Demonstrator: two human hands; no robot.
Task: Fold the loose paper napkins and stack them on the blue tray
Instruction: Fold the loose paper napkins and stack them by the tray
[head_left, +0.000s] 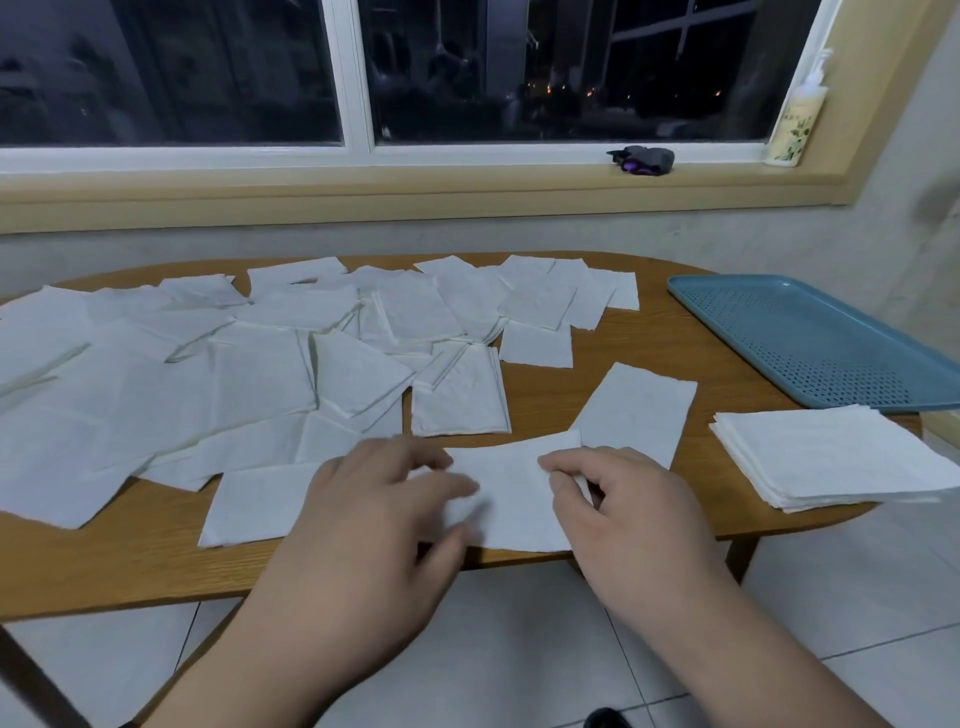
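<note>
1. Table (639, 343): oval, wood-grain top, set below a windowsill (415, 187).

2. Loose napkins (260, 364): white, many, lying flat and overlapping. They cover the tabletop from 9 o'clock across to about 1 o'clock, some partly creased, and several reach the far edge.

3. Left hand (374, 514): at 6 o'clock of the table, palm down. The fingers are extended and slightly spread, resting on the left part of the near napkin. The thumb lies low toward the table edge. The fingertips are blurred, so no firmer grip can be told.

4. Near napkin (509, 483): white sheet at 6 o'clock, at the table's near edge and under both hands. Its far right corner is lifted off the wood.

5. Right hand (634, 514): just right of the left hand, at 5 o'clock. The thumb and forefinger pinch the right edge of the near napkin, and the other fingers are curled under.

6. Lone napkin (639, 410): single flat sheet at 4 o'clock of table centre, tilted, its near end tucked behind the near napkin.

7. Folded stack (831, 457): neat pile of square napkins at 4 o'clock, on the table's right edge, just beside the tray's near rim.

8. Blue tray (810, 338): perforated, at 2 to 3 o'clock, overhanging the right edge.

9. Dark bundle (644, 158): on the windowsill at 1 o'clock.

10. Pump bottle (795, 124): upright, in the sill's right corner.
</note>
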